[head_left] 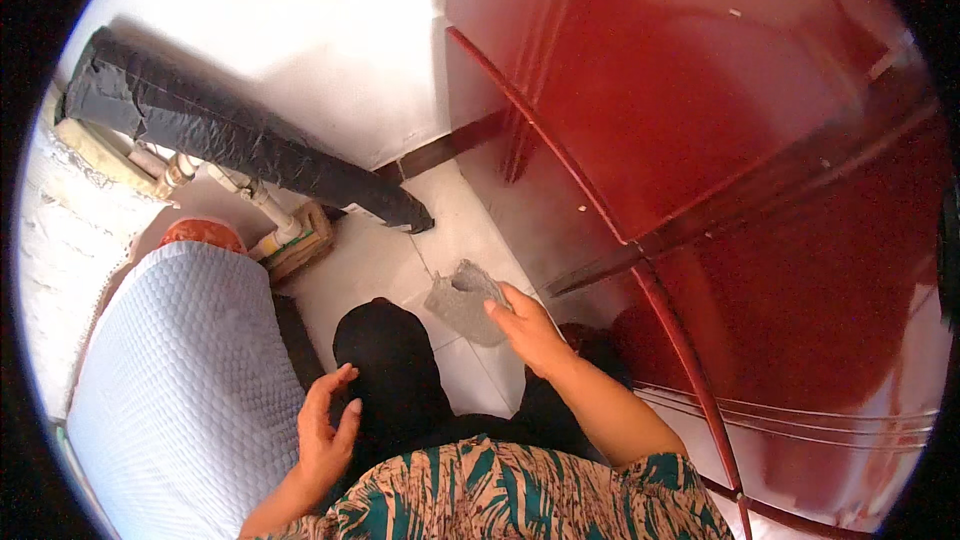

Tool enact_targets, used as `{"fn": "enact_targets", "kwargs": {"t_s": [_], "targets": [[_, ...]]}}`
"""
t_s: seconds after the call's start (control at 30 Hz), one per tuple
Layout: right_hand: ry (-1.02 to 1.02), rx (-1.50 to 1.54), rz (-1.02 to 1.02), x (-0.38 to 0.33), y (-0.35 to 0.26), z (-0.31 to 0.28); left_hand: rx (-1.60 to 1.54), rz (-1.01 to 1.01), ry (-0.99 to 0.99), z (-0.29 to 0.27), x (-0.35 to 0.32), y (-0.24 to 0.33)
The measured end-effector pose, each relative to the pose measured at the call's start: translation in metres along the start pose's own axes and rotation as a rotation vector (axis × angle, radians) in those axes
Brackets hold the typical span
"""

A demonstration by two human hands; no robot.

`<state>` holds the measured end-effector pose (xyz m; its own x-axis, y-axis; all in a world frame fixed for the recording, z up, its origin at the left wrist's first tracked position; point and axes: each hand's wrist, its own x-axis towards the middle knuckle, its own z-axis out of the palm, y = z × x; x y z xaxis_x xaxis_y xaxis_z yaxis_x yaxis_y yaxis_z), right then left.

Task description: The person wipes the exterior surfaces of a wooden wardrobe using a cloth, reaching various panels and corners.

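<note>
A patterned top point(500, 495) fills the bottom edge. The left hand point(325, 430) hangs open and empty beside a quilted white cover point(180, 380). The right hand point(530, 330) pinches a grey cloth point(462, 300) above the tiled floor point(380, 260), near the red door point(720, 120).

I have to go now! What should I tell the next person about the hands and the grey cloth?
Right hand: gripping the grey cloth, held above the white floor tiles beside the dark red door.
Left hand: open, empty, hovering by the quilted white cover and the person's dark knee.
Done: cloth is in hand.
Left: the cloth touches no surface yet.
</note>
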<state>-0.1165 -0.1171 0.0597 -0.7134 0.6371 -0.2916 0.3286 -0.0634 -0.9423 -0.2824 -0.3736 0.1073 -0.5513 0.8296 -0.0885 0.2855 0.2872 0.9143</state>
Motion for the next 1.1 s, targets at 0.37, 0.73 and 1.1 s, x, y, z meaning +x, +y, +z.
{"fn": "enact_targets", "kwargs": {"t_s": [0.37, 0.73, 1.1], "targets": [[0.045, 0.938, 0.092, -0.098, -0.025, -0.033, -1.145, -0.482, -0.665, 0.135, 0.068, 0.039], [0.249, 0.318, -0.087, -0.081, 0.025, -0.052, -1.11, -0.521, -0.49, 0.169, 0.132, 0.036], [0.063, -0.042, 0.054, -0.096, 0.034, -0.036, -0.746, 0.08, 0.316, 0.219, 0.265, 0.057]]}}
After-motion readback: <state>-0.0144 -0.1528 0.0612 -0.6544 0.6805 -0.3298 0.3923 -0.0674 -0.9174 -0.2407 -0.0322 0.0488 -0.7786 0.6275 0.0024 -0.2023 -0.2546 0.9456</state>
